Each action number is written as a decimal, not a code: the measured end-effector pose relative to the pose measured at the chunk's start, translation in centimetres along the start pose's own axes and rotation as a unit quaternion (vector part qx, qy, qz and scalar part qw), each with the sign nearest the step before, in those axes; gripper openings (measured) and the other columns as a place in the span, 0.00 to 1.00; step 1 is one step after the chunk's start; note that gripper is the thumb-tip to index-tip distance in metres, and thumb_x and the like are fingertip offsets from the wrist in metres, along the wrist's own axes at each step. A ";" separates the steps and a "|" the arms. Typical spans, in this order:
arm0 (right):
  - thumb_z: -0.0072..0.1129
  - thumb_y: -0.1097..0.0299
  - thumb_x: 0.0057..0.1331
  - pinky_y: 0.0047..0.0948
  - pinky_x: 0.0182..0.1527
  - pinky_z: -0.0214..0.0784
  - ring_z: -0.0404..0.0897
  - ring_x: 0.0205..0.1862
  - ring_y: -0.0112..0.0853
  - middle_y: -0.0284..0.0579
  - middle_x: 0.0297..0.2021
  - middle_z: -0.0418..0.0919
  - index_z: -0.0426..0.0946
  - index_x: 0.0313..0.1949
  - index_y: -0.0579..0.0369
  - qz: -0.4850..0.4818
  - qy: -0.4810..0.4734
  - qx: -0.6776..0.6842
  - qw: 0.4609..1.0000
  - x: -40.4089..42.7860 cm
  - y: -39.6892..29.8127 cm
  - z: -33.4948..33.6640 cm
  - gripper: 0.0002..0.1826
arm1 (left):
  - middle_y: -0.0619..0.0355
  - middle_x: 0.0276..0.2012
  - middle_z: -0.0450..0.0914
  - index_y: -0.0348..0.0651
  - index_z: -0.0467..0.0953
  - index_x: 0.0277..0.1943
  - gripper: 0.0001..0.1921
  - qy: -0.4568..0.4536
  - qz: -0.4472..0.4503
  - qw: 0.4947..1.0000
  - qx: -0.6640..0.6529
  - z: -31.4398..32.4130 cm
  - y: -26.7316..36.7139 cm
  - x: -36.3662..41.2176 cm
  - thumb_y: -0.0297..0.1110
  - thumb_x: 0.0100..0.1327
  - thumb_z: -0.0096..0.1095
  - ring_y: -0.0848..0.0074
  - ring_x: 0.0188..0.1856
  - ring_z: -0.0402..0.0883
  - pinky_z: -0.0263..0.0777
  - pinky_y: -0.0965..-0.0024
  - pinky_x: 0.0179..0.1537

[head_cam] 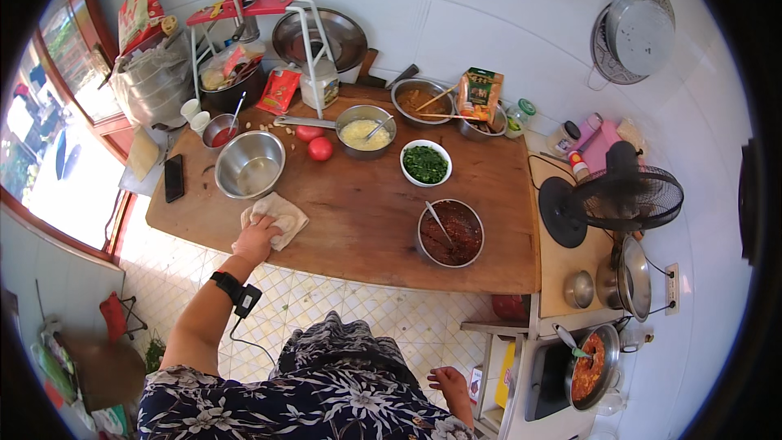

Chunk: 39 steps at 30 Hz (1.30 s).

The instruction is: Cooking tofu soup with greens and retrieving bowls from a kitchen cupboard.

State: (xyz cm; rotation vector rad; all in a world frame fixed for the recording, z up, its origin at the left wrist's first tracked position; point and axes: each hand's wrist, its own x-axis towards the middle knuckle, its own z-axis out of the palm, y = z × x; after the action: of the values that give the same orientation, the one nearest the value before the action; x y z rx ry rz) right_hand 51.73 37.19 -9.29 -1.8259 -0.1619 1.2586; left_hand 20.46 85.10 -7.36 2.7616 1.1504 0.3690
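My left hand (258,237) presses on a folded cream cloth (290,220) near the front left edge of the wooden table (366,214); its fingers are curled onto the cloth. Just behind the cloth stands a wide steel bowl (250,165) with a little liquid in it. My right hand (449,379) hangs beside my body, away from the table, fingers loosely bent and holding nothing. On the table's right part are a steel bowl of dark red sauce (461,226) with a spoon and a white bowl of chopped greens (426,163). Two tomatoes (319,148) lie beside a steel saucepan (366,132).
A black phone (174,178) lies at the left. Along the back stand a red-topped press (241,6), a jar (321,82) and a steel bowl with chopsticks (421,104). At the right are a black fan (629,195) and a pan of red food (589,373) on the stove.
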 end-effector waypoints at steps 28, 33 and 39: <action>0.54 0.67 0.63 0.27 0.35 0.76 0.80 0.37 0.34 0.48 0.35 0.78 0.72 0.39 0.67 -0.011 0.086 0.045 0.995 -2.2 0.6 -0.9 0.13 | 0.57 0.36 0.76 0.37 0.73 0.43 0.13 -0.240 -0.182 0.717 -0.628 3.7 20.7 12.9 0.38 0.62 0.60 0.76 0.36 0.77 0.76 0.73 0.32; 0.52 0.68 0.64 0.29 0.35 0.77 0.81 0.37 0.35 0.50 0.36 0.78 0.72 0.38 0.68 -0.008 0.115 0.085 0.990 -4.4 3.8 -1.3 0.12 | 0.56 0.32 0.70 0.35 0.69 0.37 0.10 -0.262 -0.222 0.702 -0.624 5.6 24.2 15.5 0.32 0.60 0.59 0.71 0.32 0.75 0.79 0.65 0.30; 0.49 0.67 0.67 0.32 0.39 0.77 0.80 0.40 0.36 0.51 0.37 0.78 0.70 0.41 0.69 0.028 0.147 0.125 0.981 -5.7 6.1 -1.1 0.13 | 0.52 0.29 0.67 0.34 0.65 0.34 0.06 -0.247 -0.235 0.678 -0.651 8.0 26.2 18.3 0.24 0.59 0.55 0.65 0.30 0.73 0.81 0.56 0.30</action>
State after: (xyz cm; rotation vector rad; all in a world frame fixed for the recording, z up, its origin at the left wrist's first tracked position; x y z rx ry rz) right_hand 47.78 29.77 -9.66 -1.7796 0.2036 0.9832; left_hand 52.95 79.55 -6.39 1.1304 0.8228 0.1959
